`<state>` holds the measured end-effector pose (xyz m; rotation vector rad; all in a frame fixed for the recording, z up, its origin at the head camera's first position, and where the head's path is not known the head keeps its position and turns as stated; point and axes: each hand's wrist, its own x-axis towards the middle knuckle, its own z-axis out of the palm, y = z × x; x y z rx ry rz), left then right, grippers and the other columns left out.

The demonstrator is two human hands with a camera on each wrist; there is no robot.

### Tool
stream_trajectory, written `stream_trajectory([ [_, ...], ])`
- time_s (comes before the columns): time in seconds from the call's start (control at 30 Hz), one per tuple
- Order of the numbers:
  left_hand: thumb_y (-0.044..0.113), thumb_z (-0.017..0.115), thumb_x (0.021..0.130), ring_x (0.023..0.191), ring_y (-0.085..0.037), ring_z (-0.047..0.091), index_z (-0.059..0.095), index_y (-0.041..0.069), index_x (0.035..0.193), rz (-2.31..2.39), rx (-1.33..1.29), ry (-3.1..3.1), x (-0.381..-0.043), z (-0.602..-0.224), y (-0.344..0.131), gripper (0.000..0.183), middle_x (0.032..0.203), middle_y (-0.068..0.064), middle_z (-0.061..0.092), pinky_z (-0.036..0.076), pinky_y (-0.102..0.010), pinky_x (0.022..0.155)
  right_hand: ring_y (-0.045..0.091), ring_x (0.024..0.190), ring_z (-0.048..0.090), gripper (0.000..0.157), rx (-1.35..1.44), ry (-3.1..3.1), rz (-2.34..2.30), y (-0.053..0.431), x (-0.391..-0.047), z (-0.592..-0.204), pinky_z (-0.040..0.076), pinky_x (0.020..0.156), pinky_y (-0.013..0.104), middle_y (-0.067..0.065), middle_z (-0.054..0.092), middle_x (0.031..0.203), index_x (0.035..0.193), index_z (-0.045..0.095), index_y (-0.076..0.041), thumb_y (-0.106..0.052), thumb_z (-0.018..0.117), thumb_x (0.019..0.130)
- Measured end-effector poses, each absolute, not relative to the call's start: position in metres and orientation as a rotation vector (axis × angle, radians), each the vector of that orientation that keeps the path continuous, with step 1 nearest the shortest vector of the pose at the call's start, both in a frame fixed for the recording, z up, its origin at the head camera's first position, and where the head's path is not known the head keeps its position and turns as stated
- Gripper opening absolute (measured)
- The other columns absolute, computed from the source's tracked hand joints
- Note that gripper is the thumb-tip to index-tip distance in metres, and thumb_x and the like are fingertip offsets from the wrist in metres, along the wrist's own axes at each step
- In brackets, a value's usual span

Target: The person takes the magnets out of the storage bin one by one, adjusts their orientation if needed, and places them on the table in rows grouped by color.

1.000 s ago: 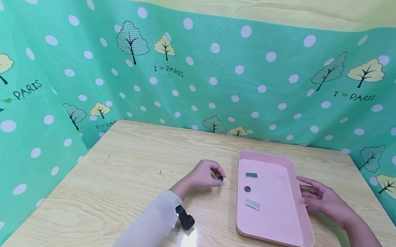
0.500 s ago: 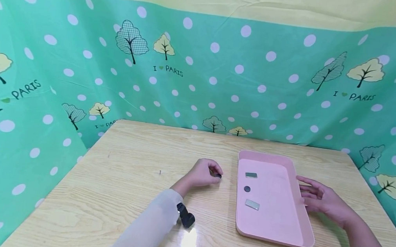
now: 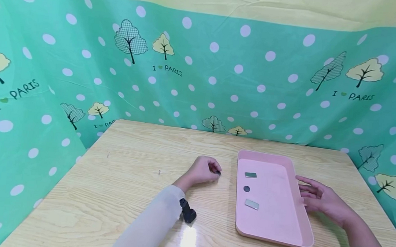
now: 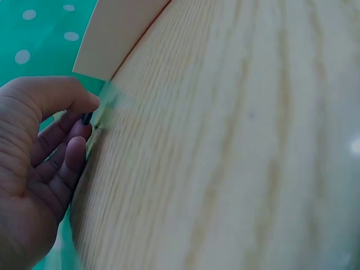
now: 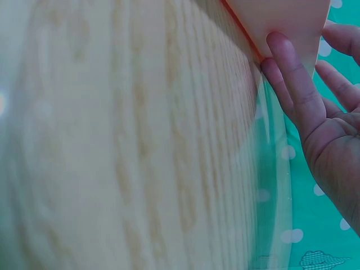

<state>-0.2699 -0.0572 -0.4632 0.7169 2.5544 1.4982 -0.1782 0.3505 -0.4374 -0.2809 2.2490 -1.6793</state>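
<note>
My left hand (image 3: 202, 169) is over the table just left of the pink tray (image 3: 274, 224). Its thumb and fingers pinch a small dark disc (image 4: 86, 118), mostly hidden by the fingertips. At the tray's right side is my right hand (image 3: 322, 199), its fingers extended and fingertips against the outer wall, as the right wrist view also shows. Inside the tray, along its left side, lie a dark shiny rectangular piece (image 3: 250, 175), a dark round disc (image 3: 247, 189) and a silvery rectangular piece (image 3: 251, 204).
All of this stands on a light wood-grain table (image 3: 107, 194). A tiny dark mark (image 3: 159, 172) shows on the surface left of my left hand. Behind the table hangs a green curtain (image 3: 187, 79) with dots and trees.
My left hand has drawn slightly back and to the left, away from the tray, still pinching the small disc. The right hand and the tray have stayed put.
</note>
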Motion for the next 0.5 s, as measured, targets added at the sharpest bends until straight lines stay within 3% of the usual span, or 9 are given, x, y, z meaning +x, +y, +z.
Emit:
stream_trajectory([
  [0.2,0.000,0.076,0.075,0.071,-0.008,0.061,0.074,0.008,0.083,1.480,0.698,2.585,-0.2737,-0.4651,-0.0547,0.012,0.075,0.004,0.067,0.053,-0.022,0.069,0.003,0.106,0.060,0.068,-0.281,2.252,-1.676,0.3513,-0.1784,-0.4386,0.057,0.080,0.041,0.040,0.033,0.143,0.151,0.023,0.001,-0.006,0.060,0.095],
  [0.5,-0.002,0.077,0.075,0.072,-0.008,0.062,0.073,0.010,0.083,1.491,0.671,2.578,-0.2786,-0.4678,-0.0521,0.014,0.076,0.006,0.067,0.053,-0.022,0.070,0.005,0.108,0.060,0.066,-0.305,2.246,-1.684,0.3521,-0.1781,-0.4394,0.057,0.080,0.041,0.033,0.042,0.140,0.152,0.024,0.000,-0.005,0.059,0.095],
])
